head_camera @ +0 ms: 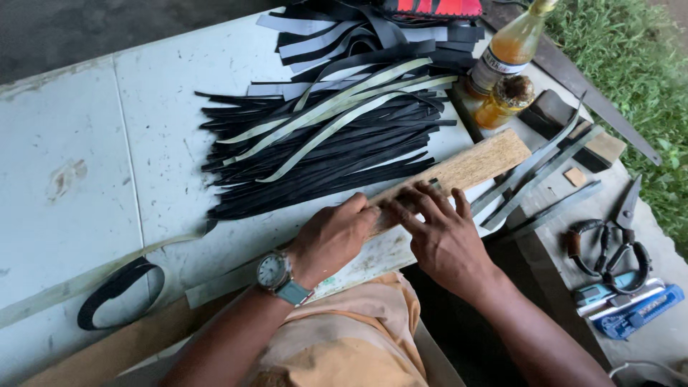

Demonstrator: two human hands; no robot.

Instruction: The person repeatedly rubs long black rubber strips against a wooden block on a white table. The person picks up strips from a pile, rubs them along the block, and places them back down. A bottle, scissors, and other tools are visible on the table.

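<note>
On the scuffed white tabletop (86,143) with grass (631,79) at its far right, my left hand (331,240) and right hand (441,233) lie knuckles-up, each grip pressed flat and holding down a rough, pale wooden block (473,165) just near the heap of black rubber strips (322,150).

two hands (333,236), two bottles (510,46), one scissors (609,244)

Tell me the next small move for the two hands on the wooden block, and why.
Probably slide the right hand along the rough pale wooden block, left hand bracing: both hands press its near end, with something dark, hard to make out, under the right fingertips, and the pile of black rubber strips lies just beyond.
</note>
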